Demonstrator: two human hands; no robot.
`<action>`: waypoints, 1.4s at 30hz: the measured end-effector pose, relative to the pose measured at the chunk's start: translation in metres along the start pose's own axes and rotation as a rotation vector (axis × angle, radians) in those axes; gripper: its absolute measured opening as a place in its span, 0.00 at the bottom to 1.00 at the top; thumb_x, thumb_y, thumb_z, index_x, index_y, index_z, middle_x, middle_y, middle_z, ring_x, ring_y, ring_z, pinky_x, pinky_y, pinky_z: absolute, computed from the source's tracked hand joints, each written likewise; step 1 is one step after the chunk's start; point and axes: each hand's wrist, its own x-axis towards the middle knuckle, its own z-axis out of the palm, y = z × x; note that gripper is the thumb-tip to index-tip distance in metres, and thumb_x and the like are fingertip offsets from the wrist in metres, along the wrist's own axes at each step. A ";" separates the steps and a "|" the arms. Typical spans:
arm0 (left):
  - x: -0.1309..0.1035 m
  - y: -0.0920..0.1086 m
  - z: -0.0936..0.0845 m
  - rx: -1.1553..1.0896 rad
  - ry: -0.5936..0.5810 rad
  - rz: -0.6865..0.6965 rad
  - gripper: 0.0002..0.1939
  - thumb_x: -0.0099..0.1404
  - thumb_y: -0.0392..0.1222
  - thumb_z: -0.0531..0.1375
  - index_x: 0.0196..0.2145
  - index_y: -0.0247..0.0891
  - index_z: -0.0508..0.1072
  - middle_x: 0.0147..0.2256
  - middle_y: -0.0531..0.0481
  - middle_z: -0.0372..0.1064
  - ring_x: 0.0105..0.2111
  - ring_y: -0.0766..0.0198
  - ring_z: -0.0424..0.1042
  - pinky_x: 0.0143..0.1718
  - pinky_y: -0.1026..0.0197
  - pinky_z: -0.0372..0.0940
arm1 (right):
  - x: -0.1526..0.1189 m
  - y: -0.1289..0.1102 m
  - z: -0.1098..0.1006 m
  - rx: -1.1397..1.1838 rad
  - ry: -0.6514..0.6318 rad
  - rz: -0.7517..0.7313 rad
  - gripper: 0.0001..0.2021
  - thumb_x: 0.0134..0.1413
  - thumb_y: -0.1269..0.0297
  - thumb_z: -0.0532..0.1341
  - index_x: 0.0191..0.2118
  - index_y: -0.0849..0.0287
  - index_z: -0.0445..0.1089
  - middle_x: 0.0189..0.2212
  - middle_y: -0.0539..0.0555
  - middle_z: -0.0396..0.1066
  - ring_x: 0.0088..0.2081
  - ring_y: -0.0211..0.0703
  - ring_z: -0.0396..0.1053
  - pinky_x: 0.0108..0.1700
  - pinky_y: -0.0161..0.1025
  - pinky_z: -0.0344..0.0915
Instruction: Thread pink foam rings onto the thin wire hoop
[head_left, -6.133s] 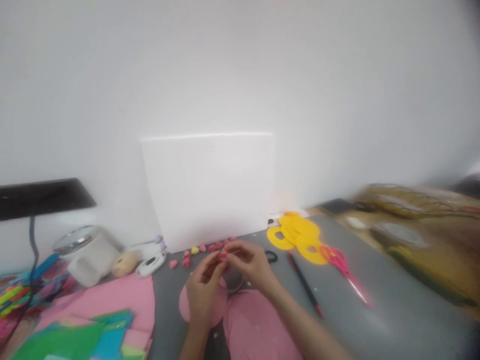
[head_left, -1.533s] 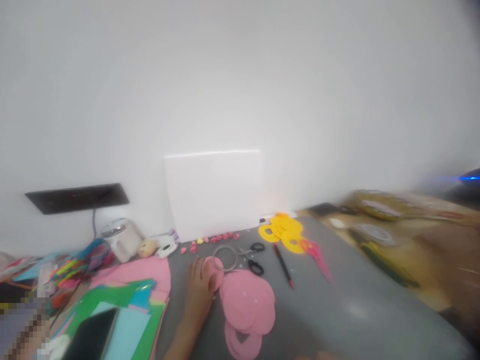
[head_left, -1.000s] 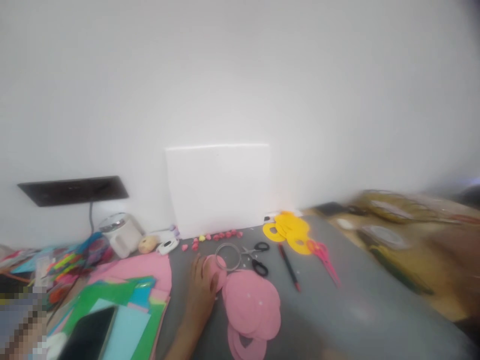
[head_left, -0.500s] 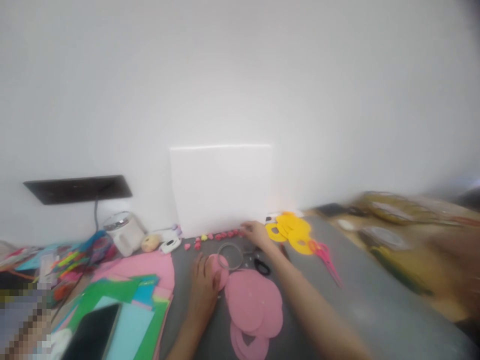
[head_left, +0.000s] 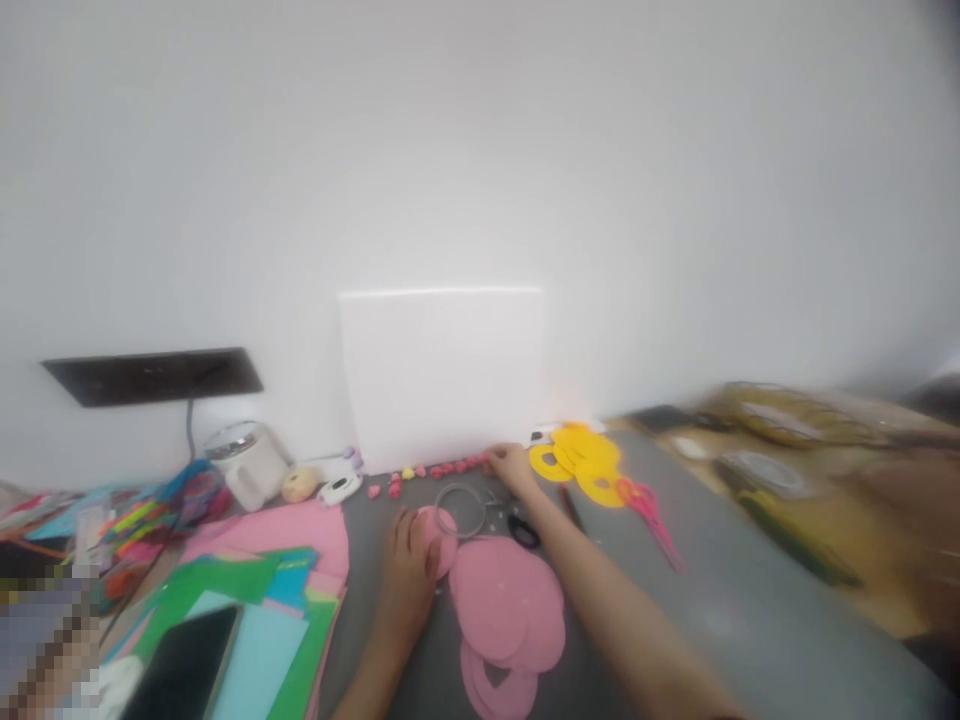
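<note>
My left hand (head_left: 410, 565) lies with its fingers out on a small pink paper circle (head_left: 442, 540). At the foot of an upright white board (head_left: 442, 375), the fingertips of my right hand (head_left: 512, 468) are pinched at the right end of a row of small red pieces (head_left: 448, 468); the one at my fingers is mostly hidden. A clear ring (head_left: 460, 511) overlaps the pink circle's edge between my hands. Close under my right wrist are black scissor-like handles (head_left: 523, 532). Several larger pink paper discs (head_left: 495, 605) overlap in front of them.
Yellow paper rings (head_left: 577, 462) and pink scissors (head_left: 651, 520) lie right of my right arm. To the left are coloured paper sheets (head_left: 266, 640) with a dark phone (head_left: 187, 665) on top, and a white mug (head_left: 247, 468). A tray-like basket (head_left: 795, 415) stands far right.
My right hand has shifted very slightly right along the row of red pieces. My left hand stays on the pink circle.
</note>
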 end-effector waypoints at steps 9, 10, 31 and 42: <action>-0.001 -0.001 0.002 -0.009 0.037 0.014 0.17 0.66 0.42 0.47 0.50 0.33 0.63 0.46 0.37 0.66 0.52 0.49 0.61 0.48 0.45 0.63 | 0.004 0.001 0.005 0.134 -0.084 0.138 0.10 0.58 0.63 0.57 0.42 0.64 0.67 0.39 0.55 0.69 0.36 0.40 0.69 0.38 0.40 0.68; -0.001 -0.001 0.002 -0.012 0.032 0.013 0.17 0.66 0.41 0.47 0.50 0.33 0.63 0.46 0.37 0.66 0.53 0.49 0.61 0.48 0.45 0.62 | 0.004 0.001 0.006 0.148 -0.095 0.148 0.12 0.58 0.62 0.57 0.45 0.63 0.65 0.43 0.55 0.67 0.39 0.41 0.69 0.39 0.42 0.68; -0.003 -0.003 0.004 0.003 0.020 -0.007 0.17 0.66 0.41 0.47 0.50 0.34 0.63 0.47 0.38 0.65 0.52 0.50 0.62 0.49 0.45 0.61 | 0.009 0.018 0.005 0.128 0.071 0.005 0.07 0.42 0.71 0.61 0.31 0.62 0.74 0.25 0.54 0.75 0.29 0.42 0.73 0.34 0.34 0.66; 0.001 0.000 -0.001 0.030 0.148 0.085 0.16 0.66 0.40 0.48 0.48 0.32 0.66 0.44 0.37 0.68 0.49 0.51 0.64 0.47 0.46 0.63 | -0.023 0.001 -0.001 0.569 0.031 0.037 0.15 0.37 0.59 0.66 0.32 0.65 0.73 0.29 0.58 0.75 0.33 0.46 0.72 0.35 0.39 0.68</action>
